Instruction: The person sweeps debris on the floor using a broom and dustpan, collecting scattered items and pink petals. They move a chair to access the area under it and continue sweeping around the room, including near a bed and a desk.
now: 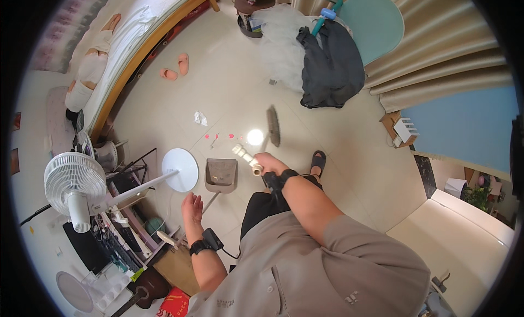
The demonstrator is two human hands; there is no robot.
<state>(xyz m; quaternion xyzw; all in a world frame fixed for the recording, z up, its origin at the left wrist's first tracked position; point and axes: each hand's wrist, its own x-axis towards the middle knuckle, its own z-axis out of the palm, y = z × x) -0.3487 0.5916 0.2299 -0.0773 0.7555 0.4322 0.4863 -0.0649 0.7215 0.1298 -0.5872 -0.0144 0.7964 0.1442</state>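
My right hand (272, 163) is closed around the pale handle (247, 156) of a broom. The dark bristle head (273, 126) of that broom is low over the tiled floor, slightly blurred; I cannot tell if it touches. My left hand (192, 207) has its fingers apart and holds nothing. A grey-brown long-handled dustpan (221, 174) rests on the floor ahead of me, its handle passing behind my left wrist. Small red scraps (231, 135) and dark bits lie on the tiles beyond the dustpan. A crumpled white tissue (200, 118) lies farther off.
A white pedestal fan (75, 186) leans into view at left, its round base (180, 170) beside the dustpan. Pink slippers (183, 64) lie near a wooden-framed bed (135, 65), where a person (91, 69) lies. Dark clothing (333, 65) hangs over a chair (372, 24) at the back.
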